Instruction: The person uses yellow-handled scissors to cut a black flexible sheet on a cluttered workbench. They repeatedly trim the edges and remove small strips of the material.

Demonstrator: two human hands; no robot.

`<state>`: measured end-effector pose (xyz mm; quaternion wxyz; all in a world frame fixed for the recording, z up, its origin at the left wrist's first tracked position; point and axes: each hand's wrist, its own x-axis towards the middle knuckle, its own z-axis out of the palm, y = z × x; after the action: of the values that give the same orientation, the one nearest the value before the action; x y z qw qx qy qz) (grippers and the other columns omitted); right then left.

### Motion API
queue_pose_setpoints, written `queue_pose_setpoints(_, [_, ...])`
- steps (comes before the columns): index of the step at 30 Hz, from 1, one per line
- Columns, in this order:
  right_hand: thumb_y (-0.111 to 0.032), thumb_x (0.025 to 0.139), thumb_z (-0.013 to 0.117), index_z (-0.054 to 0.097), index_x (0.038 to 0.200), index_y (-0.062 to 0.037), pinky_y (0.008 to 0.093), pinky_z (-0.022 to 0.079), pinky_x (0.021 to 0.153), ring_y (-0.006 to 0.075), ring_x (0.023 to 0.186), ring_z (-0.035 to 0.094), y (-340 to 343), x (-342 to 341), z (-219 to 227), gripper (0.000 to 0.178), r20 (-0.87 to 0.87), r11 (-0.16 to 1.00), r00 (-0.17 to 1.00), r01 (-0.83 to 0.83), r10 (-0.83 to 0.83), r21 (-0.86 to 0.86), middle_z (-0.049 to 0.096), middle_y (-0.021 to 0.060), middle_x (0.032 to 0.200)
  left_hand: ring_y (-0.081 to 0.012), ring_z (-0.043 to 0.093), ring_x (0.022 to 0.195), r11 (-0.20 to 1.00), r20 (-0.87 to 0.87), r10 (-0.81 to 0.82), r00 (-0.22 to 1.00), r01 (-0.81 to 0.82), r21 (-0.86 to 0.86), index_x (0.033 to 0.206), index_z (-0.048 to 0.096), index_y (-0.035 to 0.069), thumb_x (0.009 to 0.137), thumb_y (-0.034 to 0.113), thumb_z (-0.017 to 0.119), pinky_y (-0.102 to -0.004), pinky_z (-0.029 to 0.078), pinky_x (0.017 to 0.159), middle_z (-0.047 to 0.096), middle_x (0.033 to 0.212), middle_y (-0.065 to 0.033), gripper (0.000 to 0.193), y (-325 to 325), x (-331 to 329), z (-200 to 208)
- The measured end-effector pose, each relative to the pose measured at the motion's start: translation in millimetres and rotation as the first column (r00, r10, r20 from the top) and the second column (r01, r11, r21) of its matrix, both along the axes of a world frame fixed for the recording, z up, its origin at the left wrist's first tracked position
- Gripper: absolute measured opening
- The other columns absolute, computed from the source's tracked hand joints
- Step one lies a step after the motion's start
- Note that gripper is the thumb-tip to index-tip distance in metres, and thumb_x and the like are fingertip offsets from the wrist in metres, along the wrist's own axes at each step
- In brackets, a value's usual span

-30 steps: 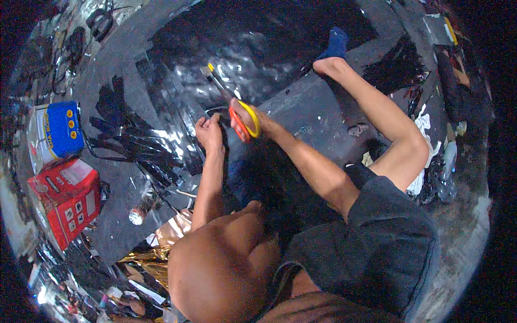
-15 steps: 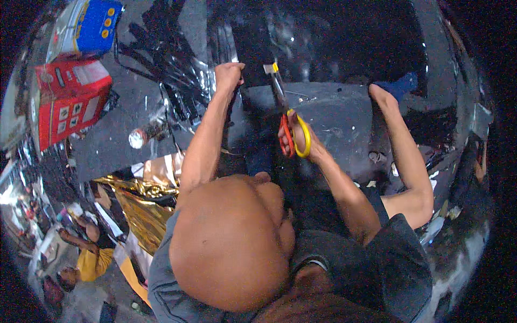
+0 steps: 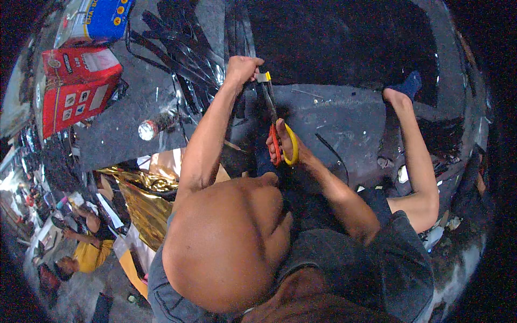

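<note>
My left hand (image 3: 243,70) is closed, pinching the edge of a black plastic sheet (image 3: 344,43) spread on the floor ahead. In my right hand (image 3: 288,142) is a pair of scissors (image 3: 291,146) with one red and one yellow handle. The blades point away from me, and their tips, with a pale and yellow piece on them, lie just beside my left fingers. How far the blades are apart is hard to make out. Black plastic strips (image 3: 186,51) lie in a heap left of my left hand.
At the far left stand a red box (image 3: 81,89) and a blue-and-white box (image 3: 94,24). A roll of clear tape (image 3: 148,129) and gold foil (image 3: 145,207) lie left of my arm. My bare leg (image 3: 412,145) stretches out right. A person in yellow (image 3: 92,254) sits far left.
The scissors have come leftward, so their tips are now close to my left hand. A thin dark strip now shows on the floor right of my right hand. The view has shifted slightly.
</note>
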<state>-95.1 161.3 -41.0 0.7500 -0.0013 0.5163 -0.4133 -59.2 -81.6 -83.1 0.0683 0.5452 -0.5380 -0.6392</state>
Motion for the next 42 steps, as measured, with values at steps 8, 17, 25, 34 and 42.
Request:
queue_pose_setpoints(8, [-0.081,0.069,0.039,0.052,0.077,-0.0009,0.0315,0.046,0.042,0.0176,0.043,0.052,-13,4,-22,0.081,-0.083,0.996,0.993,0.076,-0.079,-0.043,0.047,0.0053,0.054,-0.0159,0.059,0.049,0.952,0.151,-0.15,0.977,0.184,-0.245,0.059,0.061,0.001,0.077,0.03,0.063,-0.0309,0.045,0.05,0.06,0.054,-0.0083,0.035,-1,3,-16])
queue_pose_setpoints(17, [-0.079,0.068,0.046,0.053,0.076,-0.0009,0.0299,0.044,0.04,0.0158,0.042,0.05,-14,0,-34,0.078,-0.182,0.995,0.981,0.081,-0.068,0.065,0.047,0.0045,0.055,-0.0132,0.053,0.044,0.999,-0.081,-0.037,0.996,0.038,0.008,0.066,0.054,0.003,0.08,0.026,0.065,-0.0249,0.04,0.046,0.057,0.056,-0.0041,0.028,47,4,-9])
queue_pose_setpoints(25, [-0.083,0.066,0.041,0.052,0.073,-0.0011,0.0295,0.043,0.039,0.015,0.042,0.05,-36,-2,0,0.083,-0.341,0.992,0.939,-0.004,0.046,0.123,0.046,0.0039,0.054,-0.0062,0.044,0.051,0.989,-0.151,-0.069,0.986,0.047,-0.143,0.071,0.055,0.005,0.083,0.019,0.06,-0.025,0.035,0.047,0.051,0.057,0.0012,0.019,50,18,-16])
queue_pose_setpoints(34, [-0.061,0.081,0.052,0.052,0.057,-0.0088,0.0298,0.038,0.033,0.0156,0.035,0.047,-40,0,0,0.057,-0.394,0.994,0.918,-0.004,0.046,0.107,0.045,0.001,0.046,-0.0059,0.039,0.051,0.968,-0.07,-0.062,0.996,0.043,-0.245,0.069,0.056,0.004,0.081,0.017,0.059,-0.0255,0.031,0.047,0.048,0.056,0.0042,0.018,53,17,2])
queue_pose_setpoints(42, [-0.072,0.076,0.041,0.049,0.06,-0.0038,0.0316,0.039,0.034,0.017,0.036,0.049,-49,-3,8,0.07,-0.443,0.997,0.895,-0.026,0.057,0.077,0.044,0.0044,0.046,-0.0045,0.039,0.051,0.997,-0.248,0.043,0.968,-0.058,-0.052,0.069,0.055,0.004,0.08,0.015,0.058,-0.0249,0.029,0.047,0.046,0.057,0.0066,0.016,51,16,8])
